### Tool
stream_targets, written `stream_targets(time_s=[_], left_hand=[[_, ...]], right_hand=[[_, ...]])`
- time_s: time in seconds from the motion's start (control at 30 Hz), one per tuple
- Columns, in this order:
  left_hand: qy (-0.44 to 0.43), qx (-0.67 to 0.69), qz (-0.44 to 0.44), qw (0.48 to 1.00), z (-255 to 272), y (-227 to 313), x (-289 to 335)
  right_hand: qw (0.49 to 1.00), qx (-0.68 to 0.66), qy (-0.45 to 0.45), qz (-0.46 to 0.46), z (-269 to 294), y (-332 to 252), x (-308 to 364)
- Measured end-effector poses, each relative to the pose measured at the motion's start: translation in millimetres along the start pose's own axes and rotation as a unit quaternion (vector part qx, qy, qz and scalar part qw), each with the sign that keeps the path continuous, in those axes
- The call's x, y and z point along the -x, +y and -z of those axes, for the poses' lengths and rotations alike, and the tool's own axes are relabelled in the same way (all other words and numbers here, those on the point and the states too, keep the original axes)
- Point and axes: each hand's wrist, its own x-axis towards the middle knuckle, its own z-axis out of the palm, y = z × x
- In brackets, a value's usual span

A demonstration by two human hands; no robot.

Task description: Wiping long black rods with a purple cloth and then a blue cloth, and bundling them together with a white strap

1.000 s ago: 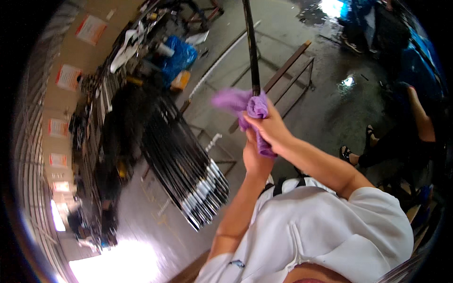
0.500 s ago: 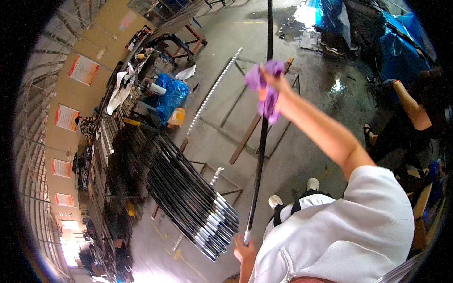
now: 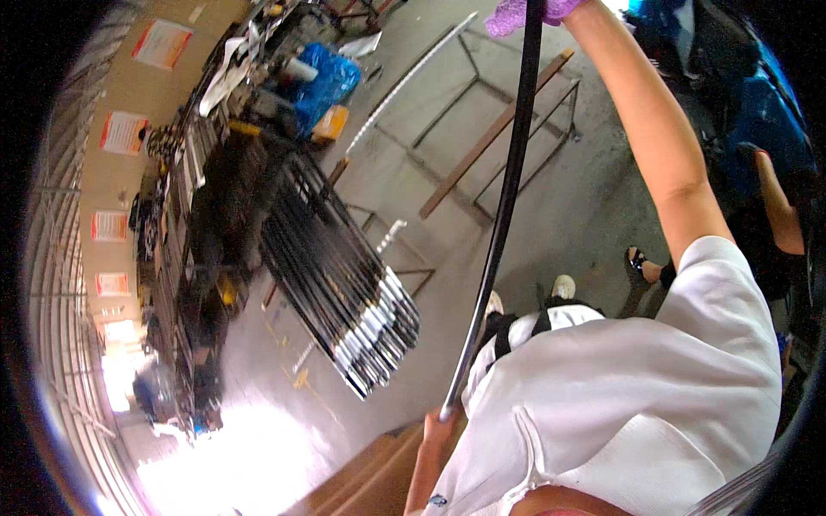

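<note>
A long black tube [image 3: 506, 202] with a silvery lower end runs steeply across the view in front of me. My left hand [image 3: 437, 429] is closed around its lower end, beside my white shirt. At the top edge my right hand [image 3: 575, 12], partly cut off, grips a purple cloth [image 3: 509, 16] against the tube, arm stretched out. To the left lies a bundle of many similar black tubes [image 3: 323, 245] with pale, silvery ends, resting on a low metal stand.
A metal frame with a wooden bar [image 3: 482, 146] stands ahead. A long cluttered rack [image 3: 202, 224] lines the left, near blue plastic wrap [image 3: 331, 82] and an orange box [image 3: 330, 124]. Another person's arm [image 3: 779, 206] and sandalled foot [image 3: 638, 261] show at right.
My right hand has moved up and away with the purple cloth, to the top edge. The view has turned, and the tube's far part now leans more to the right.
</note>
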Motion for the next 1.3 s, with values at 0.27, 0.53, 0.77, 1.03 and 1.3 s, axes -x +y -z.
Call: stream_targets(time_s=[0.27, 0.53, 0.77, 1.03, 1.3], left_hand=[[0.058, 0.086, -0.160, 0.982, -15.8, 187.7, -91.0], [0.194, -0.122, -0.100, 0.968, -12.9, 226.4, -85.6], [0.268, -0.258, -0.040, 0.927, 39.3, 21.7, -48.5], [0.339, -0.212, 0.060, 0.914, 40.4, -138.9, 69.2], [0.334, -0.151, 0.275, 0.889, 35.0, -182.4, 47.8]], right_hand=[[0.888, -0.058, 0.453, -0.053, -133.9, 238.8, 40.4], [0.841, -0.037, 0.532, -0.085, -138.6, 345.2, 122.0], [0.745, 0.033, 0.666, 0.037, -19.6, 252.9, 114.2], [0.822, 0.175, 0.542, -0.011, 99.3, 80.4, 85.8], [0.809, 0.159, 0.566, -0.007, 178.1, 105.7, 126.8]])
